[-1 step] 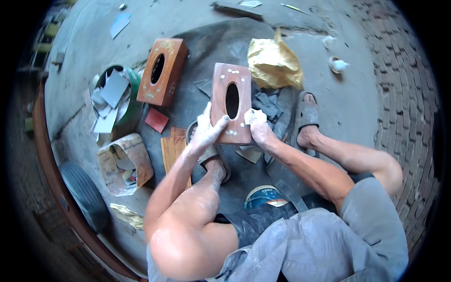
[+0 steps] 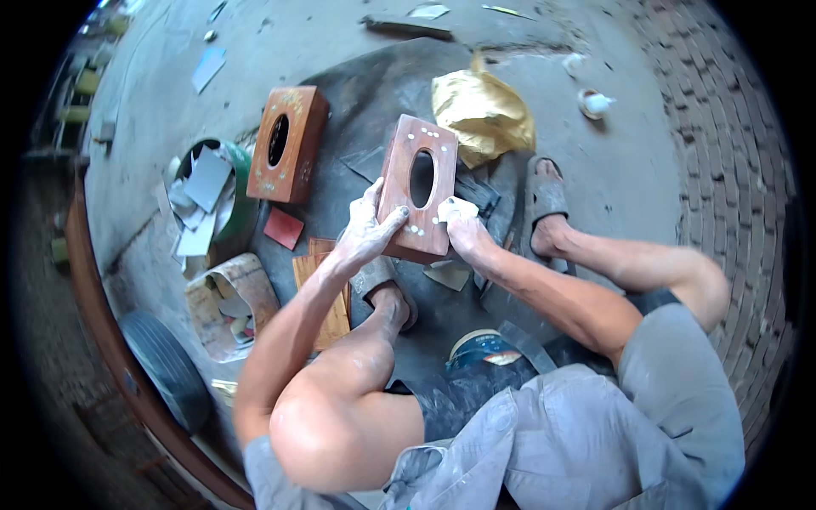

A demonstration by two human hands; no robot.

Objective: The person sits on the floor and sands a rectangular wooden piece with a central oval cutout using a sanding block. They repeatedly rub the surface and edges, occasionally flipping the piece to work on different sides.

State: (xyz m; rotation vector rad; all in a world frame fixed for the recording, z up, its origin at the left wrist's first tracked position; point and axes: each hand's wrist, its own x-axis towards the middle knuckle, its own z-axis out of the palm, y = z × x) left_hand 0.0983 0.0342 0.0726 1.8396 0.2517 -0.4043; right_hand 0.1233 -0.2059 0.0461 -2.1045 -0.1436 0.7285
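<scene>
Holds the wooden box [image 2: 418,219] between both hands, oval opening upward. Grips the box's left side with the left hand [image 2: 371,225], with the thumb over the top face. Pinches a crumpled white scrap [image 2: 460,209] in the right hand [image 2: 467,231], at the box's right edge. Has a second box [image 2: 296,157] on the floor beyond and left of the left hand, a red pad [image 2: 283,229] nearer that hand, and a green bucket [image 2: 244,202] farther left. Has a golden sack [image 2: 484,115] beyond the right hand.
</scene>
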